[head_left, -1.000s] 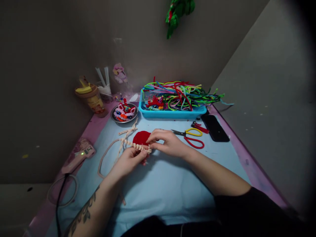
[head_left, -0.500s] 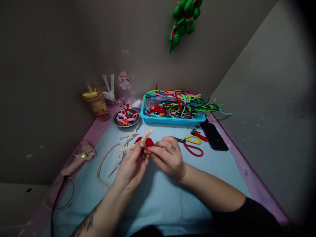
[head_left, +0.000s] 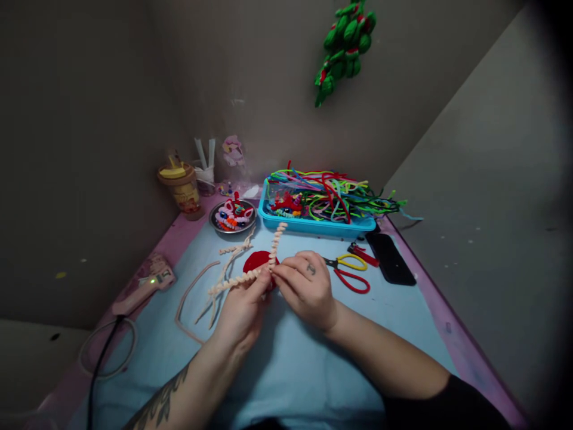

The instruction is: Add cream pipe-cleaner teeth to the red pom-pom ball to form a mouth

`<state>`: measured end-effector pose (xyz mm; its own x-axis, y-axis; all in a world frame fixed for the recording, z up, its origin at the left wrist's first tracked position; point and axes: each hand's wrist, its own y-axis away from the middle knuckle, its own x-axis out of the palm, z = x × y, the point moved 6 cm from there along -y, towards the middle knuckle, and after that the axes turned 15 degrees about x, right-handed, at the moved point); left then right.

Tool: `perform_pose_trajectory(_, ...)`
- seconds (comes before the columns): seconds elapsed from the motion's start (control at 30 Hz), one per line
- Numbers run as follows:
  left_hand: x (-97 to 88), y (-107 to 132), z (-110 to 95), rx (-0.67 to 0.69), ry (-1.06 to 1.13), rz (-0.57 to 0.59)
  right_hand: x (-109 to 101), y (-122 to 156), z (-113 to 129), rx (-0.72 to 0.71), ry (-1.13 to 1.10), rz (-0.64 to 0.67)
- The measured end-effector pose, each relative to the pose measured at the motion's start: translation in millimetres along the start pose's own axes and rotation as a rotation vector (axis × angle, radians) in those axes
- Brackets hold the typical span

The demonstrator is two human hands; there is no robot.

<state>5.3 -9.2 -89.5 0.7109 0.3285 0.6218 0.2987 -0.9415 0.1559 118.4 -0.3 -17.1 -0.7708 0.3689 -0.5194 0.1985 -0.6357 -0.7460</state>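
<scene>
My left hand (head_left: 244, 307) is closed, its thumb and fingers pinching a cream coiled pipe cleaner (head_left: 235, 280) that bends at the fingertips. One coiled arm of it points left and the other (head_left: 276, 242) stands up and away from me. Close against it sits a round, fuzzy red piece (head_left: 260, 261), partly hidden by the fingers. With fingertips at the same bend, my right hand (head_left: 308, 289) is closed in a pinch on the coiled pipe cleaner. Loose cream pipe cleaner lengths (head_left: 230, 266) and a curved beige strand (head_left: 181, 306) lie to the left on the blue cloth (head_left: 322, 376).
A blue tray (head_left: 313, 225) of colourful pipe cleaners stands behind, beside a metal bowl (head_left: 233, 230) of small figures. Scissors (head_left: 351, 280), a red-handled tool (head_left: 364, 255) and a phone (head_left: 391, 258) lie right. A corded glue gun (head_left: 145, 289) and a cup (head_left: 182, 194) are left.
The upright coiled arm, blurred before, is now sharp and leans slightly farther right. The red piece shows more on its left side. Both hands keep their pinch, and the view has shifted slightly.
</scene>
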Motion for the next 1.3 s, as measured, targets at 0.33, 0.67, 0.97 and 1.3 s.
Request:
perform_pose_trajectory(0.33,-1.7,-4,2,-0.060,-0.093,0.210,4,1,-11,-0.007,-0.114,0.069)
perform_pose_trajectory(0.67,-10.0,-10,3,-0.024,-0.115,0.208,6,2,-10,-0.133,-0.193,0.117)
perform_pose_trajectory(0.97,-15.1,-15,15,-0.055,0.051,0.123,12,2,-17,-0.061,-0.191,0.150)
perform_pose_trajectory(1.3,-5.5,-11,8,-0.052,0.042,0.077,10,3,-14,-0.045,-0.178,0.106)
